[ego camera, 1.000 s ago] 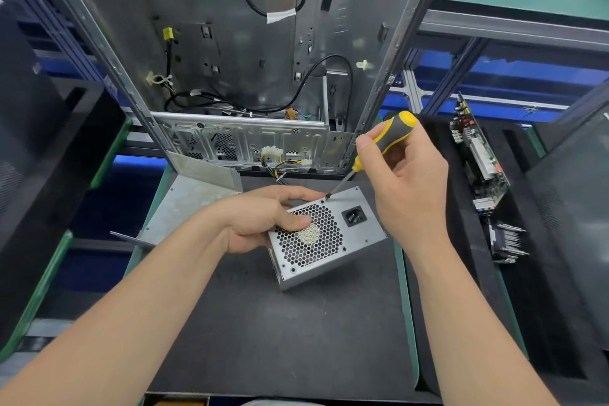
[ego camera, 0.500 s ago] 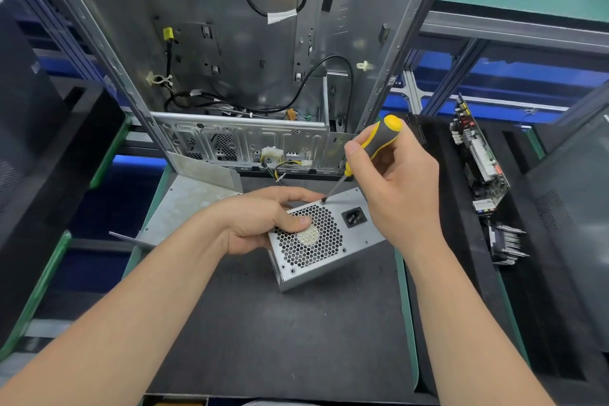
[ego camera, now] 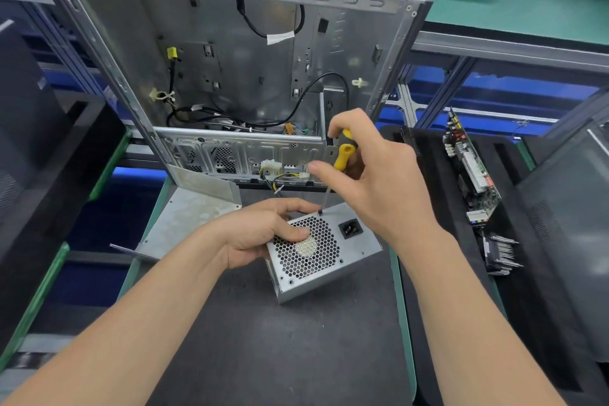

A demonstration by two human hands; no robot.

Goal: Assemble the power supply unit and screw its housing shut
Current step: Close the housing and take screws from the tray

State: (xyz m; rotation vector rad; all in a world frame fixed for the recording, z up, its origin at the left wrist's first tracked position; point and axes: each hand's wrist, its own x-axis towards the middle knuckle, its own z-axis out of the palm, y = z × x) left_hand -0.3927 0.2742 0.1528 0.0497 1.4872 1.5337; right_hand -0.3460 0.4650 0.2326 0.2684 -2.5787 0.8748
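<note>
1. right hand (ego camera: 372,181) is gripping the screwdriver (ego camera: 342,155), fingers curled round its yellow-and-black handle, thumb sticking out to the left.
2. the screwdriver shaft is pointing nearly straight down; its tip is touching the far top edge of the power supply unit (ego camera: 357,249), just beside the fan grille (ego camera: 306,260). what is sitting under the tip is too small to tell.
3. left hand (ego camera: 257,234) is grasping the unit's left side: thumb pressing on the grille, fingers wrapping over the far edge, close to the tip.
4. the unit is lying tilted on the dark mat (ego camera: 263,339), grille face turned up, its black power socket (ego camera: 350,228) sitting right of the grille.
5. a bare metal plate (ego camera: 188,217) is lying on the mat just behind the left hand.
6. an open computer case (ego camera: 230,59) is standing behind the unit, black cables running inside; a white connector (ego camera: 270,168) on yellow and black wires is hanging at its lower edge.
7. to the right, a circuit board (ego camera: 471,168) is resting on edge in a black foam tray (ego camera: 428,155), well apart from the unit.
</note>
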